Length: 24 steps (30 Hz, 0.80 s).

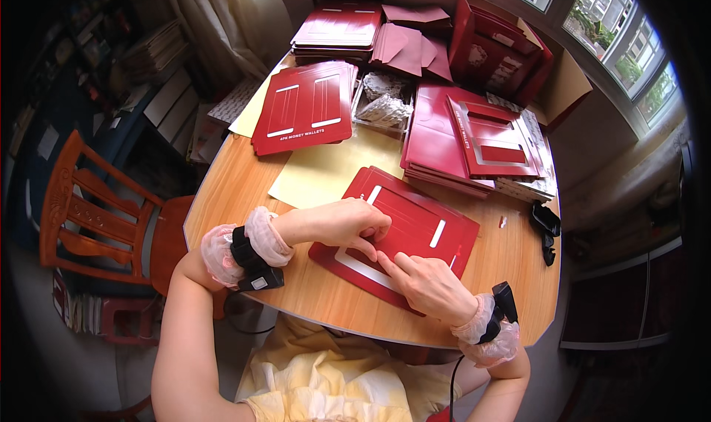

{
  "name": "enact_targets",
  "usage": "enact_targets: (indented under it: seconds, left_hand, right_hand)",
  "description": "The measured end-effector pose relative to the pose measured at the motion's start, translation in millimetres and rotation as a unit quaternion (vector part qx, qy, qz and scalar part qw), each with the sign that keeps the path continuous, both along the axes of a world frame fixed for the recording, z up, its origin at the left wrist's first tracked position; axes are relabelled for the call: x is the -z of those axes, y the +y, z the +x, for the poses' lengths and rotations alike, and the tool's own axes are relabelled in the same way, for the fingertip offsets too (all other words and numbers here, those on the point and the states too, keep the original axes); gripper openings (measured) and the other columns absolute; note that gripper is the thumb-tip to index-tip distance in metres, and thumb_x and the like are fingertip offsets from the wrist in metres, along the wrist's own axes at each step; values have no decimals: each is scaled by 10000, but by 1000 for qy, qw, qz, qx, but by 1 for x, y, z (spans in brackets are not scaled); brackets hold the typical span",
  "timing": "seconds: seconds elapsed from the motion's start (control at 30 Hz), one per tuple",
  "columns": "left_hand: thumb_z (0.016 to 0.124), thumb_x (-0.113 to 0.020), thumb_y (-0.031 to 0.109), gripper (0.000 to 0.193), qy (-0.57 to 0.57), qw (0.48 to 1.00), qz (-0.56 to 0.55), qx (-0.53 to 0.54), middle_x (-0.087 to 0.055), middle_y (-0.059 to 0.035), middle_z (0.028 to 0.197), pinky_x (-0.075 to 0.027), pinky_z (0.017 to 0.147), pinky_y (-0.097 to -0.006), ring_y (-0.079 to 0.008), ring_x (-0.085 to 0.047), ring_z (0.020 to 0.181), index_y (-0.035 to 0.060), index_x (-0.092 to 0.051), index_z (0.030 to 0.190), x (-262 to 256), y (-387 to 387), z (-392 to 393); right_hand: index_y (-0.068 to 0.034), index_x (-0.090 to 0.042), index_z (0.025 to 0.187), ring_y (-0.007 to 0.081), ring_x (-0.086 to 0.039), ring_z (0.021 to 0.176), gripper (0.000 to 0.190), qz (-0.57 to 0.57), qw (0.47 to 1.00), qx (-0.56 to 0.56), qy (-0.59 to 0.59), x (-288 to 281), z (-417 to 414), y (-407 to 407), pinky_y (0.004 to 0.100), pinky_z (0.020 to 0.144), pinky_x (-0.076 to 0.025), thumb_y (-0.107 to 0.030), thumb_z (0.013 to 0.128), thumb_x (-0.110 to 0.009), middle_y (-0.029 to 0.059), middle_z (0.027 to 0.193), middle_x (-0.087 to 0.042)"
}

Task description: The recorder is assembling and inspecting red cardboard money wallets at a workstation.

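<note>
A red printed card sheet (411, 216) with white slots lies tilted on the wooden table before me, with at least one more red sheet under it. Over its near left part is my left hand (353, 224), thumb and fingers curled together at the sheet's surface. My right hand (425, 283) rests on the near edge area, its index fingertip close to my left thumb. Whether anything small is between the left fingers cannot be told. Yellow paper (339, 166) lies just beyond the sheet.
Red card sheets (305, 102) are stacked at the back left. A clear tray (383, 102) holds white paper pieces. Red folders (439, 133) and a windowed card (494, 136) lie at the right, a black object (544, 222) near the right edge. A wooden chair (100, 211) stands left.
</note>
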State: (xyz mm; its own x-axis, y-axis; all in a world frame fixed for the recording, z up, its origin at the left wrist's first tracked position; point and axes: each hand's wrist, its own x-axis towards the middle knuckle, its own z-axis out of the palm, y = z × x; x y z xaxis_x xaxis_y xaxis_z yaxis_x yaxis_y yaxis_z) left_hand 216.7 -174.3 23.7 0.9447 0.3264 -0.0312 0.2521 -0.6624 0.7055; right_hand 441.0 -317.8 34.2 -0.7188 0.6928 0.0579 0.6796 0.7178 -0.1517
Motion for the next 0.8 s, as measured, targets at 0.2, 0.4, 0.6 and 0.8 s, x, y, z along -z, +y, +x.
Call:
enact_targets:
  seconds: [0.2,0.4,0.6,0.8]
  left_hand:
    - [785,-882,183,354,18,999,-27,-23,-572,-69,736,-459,614,-376,-231,-579,679,48,-593,938,-5,7,-7]
    - [789,-888,185,350,47,997,-45,-30,-564,-56,710,-448,601,-358,-207,-579,660,49,-608,949,-6,13,-12]
    - [797,-887,179,340,55,997,-48,-15,-564,-44,706,-447,595,-348,-189,-565,649,46,-616,953,-4,19,-14]
    - [790,-889,140,328,64,995,-81,-7,-563,-35,711,-442,593,-323,-167,-551,651,47,-622,956,-4,24,-14]
  right_hand:
    - [55,-596,1353,211,-638,806,564,-17,999,36,13,-8,4,-7,338,645,-539,-56,803,-653,80,920,-556]
    - [51,-632,1300,232,-670,774,530,-60,996,67,-1,-19,18,-17,346,611,-539,-60,785,-694,95,877,-590]
    - [33,-648,1291,245,-687,691,479,-43,993,103,-37,-20,22,-30,358,556,-534,-55,821,-681,102,870,-655]
    - [2,-654,1297,262,-692,660,480,-56,990,126,-41,-22,22,-33,365,556,-537,-67,823,-688,108,847,-686]
